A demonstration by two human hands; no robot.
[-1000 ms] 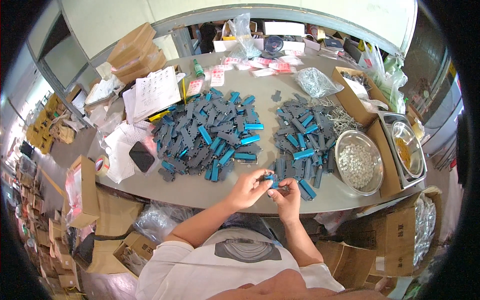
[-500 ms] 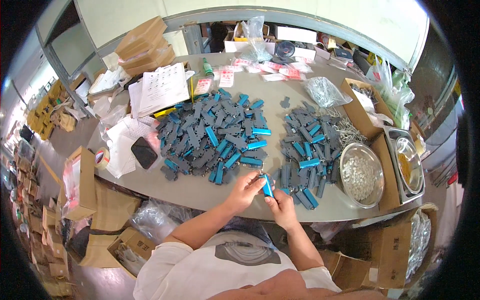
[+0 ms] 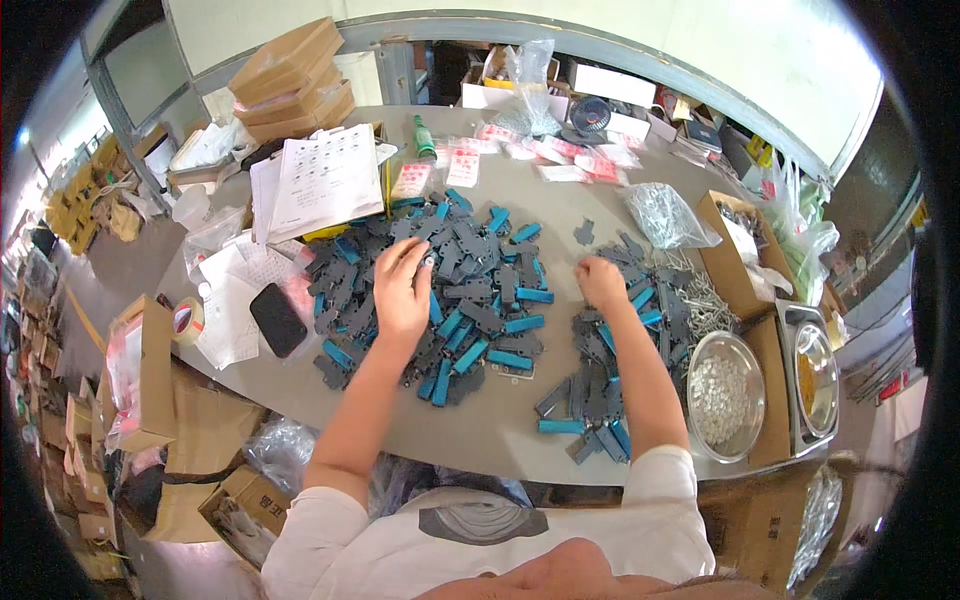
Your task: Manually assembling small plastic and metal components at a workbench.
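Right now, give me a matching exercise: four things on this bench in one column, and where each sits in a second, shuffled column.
Things:
1. left hand
2. right hand
3. round metal bowl
4. black phone

Places:
A. far right, near the table's front edge, holding small pale parts
B. on the bigger pile of blue and grey parts
C. on white papers, left of the bigger pile
D. at the top of the smaller pile, right of centre

Pairs: 1-B, 2-D, 3-A, 4-C

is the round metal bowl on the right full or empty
Partly full: the round metal bowl holds a layer of small pale pieces across its bottom, with bare shiny wall showing above them.
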